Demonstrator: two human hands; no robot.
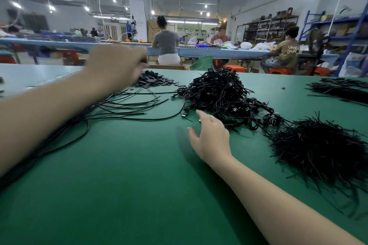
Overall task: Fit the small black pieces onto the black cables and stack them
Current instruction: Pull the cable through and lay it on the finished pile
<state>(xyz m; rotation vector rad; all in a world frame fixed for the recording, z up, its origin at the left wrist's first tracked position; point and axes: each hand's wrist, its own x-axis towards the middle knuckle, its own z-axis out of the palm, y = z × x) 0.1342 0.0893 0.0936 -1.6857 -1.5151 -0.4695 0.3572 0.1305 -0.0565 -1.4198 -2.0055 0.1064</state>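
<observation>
Small black pieces (154, 80) are reached for by a blurred left hand (117, 65) — its grip cannot be told — while the right hand (211, 137), fingers spread, nears tangled cables (217, 89); several may be snagged together.

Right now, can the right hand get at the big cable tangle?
Probably yes: the right hand hovers open beside the tangle's near edge, with only bare green mat around it and nothing between.
</observation>
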